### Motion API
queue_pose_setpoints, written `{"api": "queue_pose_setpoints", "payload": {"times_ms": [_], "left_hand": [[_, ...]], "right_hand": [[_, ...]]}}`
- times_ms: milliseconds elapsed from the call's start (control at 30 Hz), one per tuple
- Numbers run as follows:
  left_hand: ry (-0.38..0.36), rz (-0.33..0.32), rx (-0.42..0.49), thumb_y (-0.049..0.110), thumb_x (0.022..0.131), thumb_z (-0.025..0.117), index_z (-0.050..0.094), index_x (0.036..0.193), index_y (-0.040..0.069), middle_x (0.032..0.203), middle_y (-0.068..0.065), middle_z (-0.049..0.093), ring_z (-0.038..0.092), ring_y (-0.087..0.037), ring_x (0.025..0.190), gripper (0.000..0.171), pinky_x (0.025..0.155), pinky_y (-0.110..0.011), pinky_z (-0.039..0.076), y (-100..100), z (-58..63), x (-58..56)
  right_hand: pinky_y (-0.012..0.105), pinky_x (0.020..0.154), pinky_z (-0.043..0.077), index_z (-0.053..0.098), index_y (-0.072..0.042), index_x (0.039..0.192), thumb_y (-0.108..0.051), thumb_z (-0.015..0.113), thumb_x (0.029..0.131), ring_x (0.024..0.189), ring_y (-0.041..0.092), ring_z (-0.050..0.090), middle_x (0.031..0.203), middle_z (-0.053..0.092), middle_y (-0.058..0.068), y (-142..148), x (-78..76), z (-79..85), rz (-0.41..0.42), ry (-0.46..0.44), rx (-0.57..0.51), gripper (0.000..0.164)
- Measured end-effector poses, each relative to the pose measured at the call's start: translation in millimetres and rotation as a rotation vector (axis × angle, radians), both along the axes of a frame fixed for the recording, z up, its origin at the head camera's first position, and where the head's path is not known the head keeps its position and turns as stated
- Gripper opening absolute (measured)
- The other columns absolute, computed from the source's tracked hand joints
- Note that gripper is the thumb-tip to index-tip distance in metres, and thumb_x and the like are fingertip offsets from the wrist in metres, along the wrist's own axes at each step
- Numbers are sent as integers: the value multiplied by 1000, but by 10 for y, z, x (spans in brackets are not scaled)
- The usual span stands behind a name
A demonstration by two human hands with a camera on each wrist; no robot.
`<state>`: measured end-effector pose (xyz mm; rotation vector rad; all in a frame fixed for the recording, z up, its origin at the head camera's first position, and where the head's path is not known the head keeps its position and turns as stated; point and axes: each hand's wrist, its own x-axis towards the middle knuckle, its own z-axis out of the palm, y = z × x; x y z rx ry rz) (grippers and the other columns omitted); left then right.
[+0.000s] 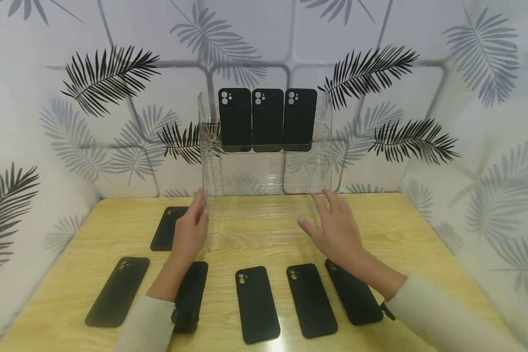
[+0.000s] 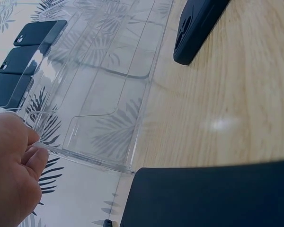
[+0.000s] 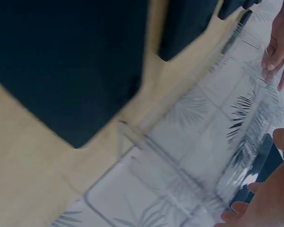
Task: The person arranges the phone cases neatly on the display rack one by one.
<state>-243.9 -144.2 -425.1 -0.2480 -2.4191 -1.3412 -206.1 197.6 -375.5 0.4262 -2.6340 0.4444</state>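
Observation:
A clear acrylic display rack (image 1: 264,187) with stepped tiers stands upright at the back of the table. Three black phone cases (image 1: 267,120) lean side by side on its top tier, camera cutouts at the upper left. My left hand (image 1: 191,234) holds the rack's left side panel; in the left wrist view its thumb and fingers pinch the clear edge. At the right side panel is my right hand (image 1: 340,232), its fingers spread and extended, fingertips right at the panel. Nothing is gripped in the right hand.
On the wooden table (image 1: 422,274), several more black phone cases lie flat: one beside the rack's left side (image 1: 165,230), one at far left (image 1: 118,292), others along the front (image 1: 257,304). Leaf-patterned wall covering (image 1: 158,29) stands behind and at both sides.

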Motion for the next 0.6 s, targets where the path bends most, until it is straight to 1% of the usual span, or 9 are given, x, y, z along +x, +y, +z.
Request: {"api": "queue_pose_setpoints", "payload": {"times_ms": [67,167,233,267,300,467,500,600], "left_hand": [[2,0,0,12,107,48,23,162,28,157,-9,41,52,-29,137,63,78,-39,47,5,6,5],[1,1,-1,13,107,48,23,162,28,158,-9,41,51,-29,137,62,79,-40,47,7,18,18],[5,0,-4,13,107,48,23,162,27,158,-9,40,51,-30,137,62,79,-40,47,7,18,16],[7,0,-5,13,107,48,23,162,27,158,-9,41,51,-30,137,62,79,-40,47,5,18,14],[8,-1,-5,13,107,48,23,162,27,158,-9,40,50,-30,138,62,78,-39,47,3,21,14],[15,-2,-6,15,107,48,23,162,29,157,-7,41,51,-29,137,61,73,-35,46,-3,22,9],[10,-3,-6,16,108,47,22,162,31,157,-7,41,57,-30,131,61,70,-34,46,-4,21,10],[7,-2,-10,14,107,48,23,161,31,157,-7,42,63,-32,122,62,65,-31,44,-3,19,13]], "right_hand": [[62,111,34,41,-5,152,-51,61,98,144,43,32,156,34,23,107,84,-88,-7,-53,-17,74],[64,98,45,40,-6,154,-49,60,99,144,44,32,157,32,24,235,232,-218,-17,-145,-39,73],[64,92,49,40,-5,153,-49,60,99,144,45,31,158,30,25,314,324,-316,-18,-199,-39,73],[64,91,49,40,-3,153,-48,60,99,144,46,31,158,30,26,350,366,-360,-19,-223,-36,73],[63,92,50,40,-2,153,-48,61,99,144,46,31,158,29,27,390,400,-408,-16,-242,-31,74],[67,103,40,40,3,151,-47,63,98,142,52,31,156,29,32,573,525,-602,-9,-335,-51,76],[68,104,39,40,4,150,-47,63,98,142,53,31,155,29,33,601,548,-637,-10,-355,-53,76],[69,106,36,39,5,151,-48,64,97,141,56,30,156,28,35,662,613,-717,-1,-423,-63,79]]}}
